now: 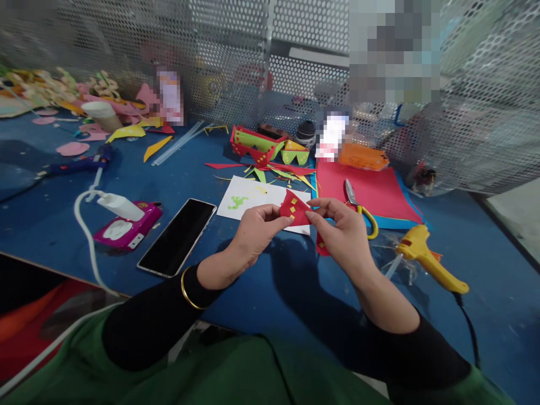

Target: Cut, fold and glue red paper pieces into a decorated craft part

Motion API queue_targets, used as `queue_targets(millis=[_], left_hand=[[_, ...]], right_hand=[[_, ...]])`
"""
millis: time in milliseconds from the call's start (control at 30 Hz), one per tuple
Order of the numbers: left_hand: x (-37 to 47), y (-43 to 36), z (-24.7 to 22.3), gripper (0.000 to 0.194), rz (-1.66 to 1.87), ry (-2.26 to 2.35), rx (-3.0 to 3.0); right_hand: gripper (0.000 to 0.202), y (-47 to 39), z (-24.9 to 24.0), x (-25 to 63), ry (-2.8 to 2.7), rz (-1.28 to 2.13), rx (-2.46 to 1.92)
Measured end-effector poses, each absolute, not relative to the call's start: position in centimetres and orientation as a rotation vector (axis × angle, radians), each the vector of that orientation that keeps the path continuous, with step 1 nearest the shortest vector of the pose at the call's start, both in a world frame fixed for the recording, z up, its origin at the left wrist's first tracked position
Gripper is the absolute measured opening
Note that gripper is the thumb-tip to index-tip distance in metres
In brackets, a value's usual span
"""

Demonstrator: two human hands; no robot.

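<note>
Between my two hands is a red paper piece (295, 206) with small yellow squares on it. My left hand (262, 228) pinches its lower left edge, and my right hand (337, 225) pinches its right side. Under and behind it lies a white sheet (248, 197) bearing green and yellow bits. Part of another red strip with a yellow square (322, 245) shows below my right hand. Scissors with yellow handles (370, 223) rest on red sheets (367, 191) just beyond my right hand.
A yellow glue gun (432, 260) lies at the right. Left of my hands are a black phone (179, 239) and a magenta power socket (129, 226) with a white plug. Red and green paper shapes (255, 145) and cut scraps lie behind, before a perforated metal screen (228, 50).
</note>
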State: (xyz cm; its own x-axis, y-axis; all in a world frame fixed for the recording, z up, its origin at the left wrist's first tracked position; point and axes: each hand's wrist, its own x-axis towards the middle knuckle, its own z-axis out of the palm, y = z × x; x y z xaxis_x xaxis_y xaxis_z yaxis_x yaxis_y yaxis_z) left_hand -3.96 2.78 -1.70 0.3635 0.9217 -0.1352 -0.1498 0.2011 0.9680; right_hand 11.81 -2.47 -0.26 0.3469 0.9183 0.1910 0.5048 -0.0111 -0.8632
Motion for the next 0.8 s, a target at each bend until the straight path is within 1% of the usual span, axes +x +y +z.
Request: queue_targets(millis=[433,800], left_hand=[[-3.94,2.68,-1.5,0.009,0.896,0.883,1.077],[-3.9,2.75,-1.55,0.017,0.917,0.864,1.052]], right_hand=[[0.027,-2.56,-0.27,11.84,-1.283,0.553,-1.662],[0.029,-2.58,-0.22,11.86,-1.302,0.531,-1.684]])
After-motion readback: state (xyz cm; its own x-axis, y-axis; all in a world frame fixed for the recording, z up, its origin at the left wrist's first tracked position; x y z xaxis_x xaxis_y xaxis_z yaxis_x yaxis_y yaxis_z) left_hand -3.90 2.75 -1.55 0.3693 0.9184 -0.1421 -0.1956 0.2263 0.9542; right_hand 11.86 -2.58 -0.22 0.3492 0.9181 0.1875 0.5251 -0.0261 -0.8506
